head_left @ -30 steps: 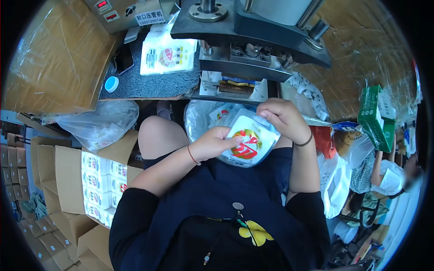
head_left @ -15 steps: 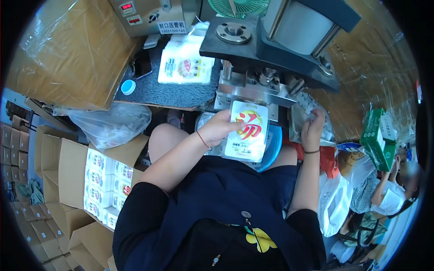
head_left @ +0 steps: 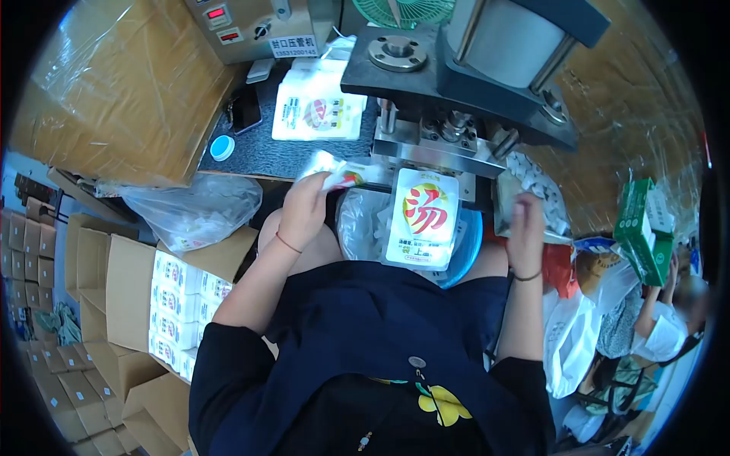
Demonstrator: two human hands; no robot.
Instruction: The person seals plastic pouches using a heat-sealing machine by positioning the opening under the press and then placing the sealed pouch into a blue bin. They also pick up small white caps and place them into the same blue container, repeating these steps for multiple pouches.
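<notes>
A white pouch with a large red character (head_left: 422, 216) hangs upright with its top under the jaws of the metal press (head_left: 449, 99); neither hand touches it. My left hand (head_left: 303, 207) is raised to the left of it, fingers closed on another small white pouch (head_left: 332, 170) at the edge of the grey mat (head_left: 266, 156). My right hand (head_left: 525, 222) is to the right of the hanging pouch, beside a heap of small white caps (head_left: 536, 178). Whether it holds a cap is unclear.
A stack of pouches (head_left: 315, 106), a blue cap (head_left: 222, 147) and a phone (head_left: 247, 112) lie on the mat below a control box (head_left: 251, 26). A carton of white boxes (head_left: 179, 304) stands left, green boxes (head_left: 642, 224) and a seated person (head_left: 669, 323) right.
My left hand let go of the red-character pouch, now hanging in the press, moved left and took another pouch. My right hand came back slightly from the caps.
</notes>
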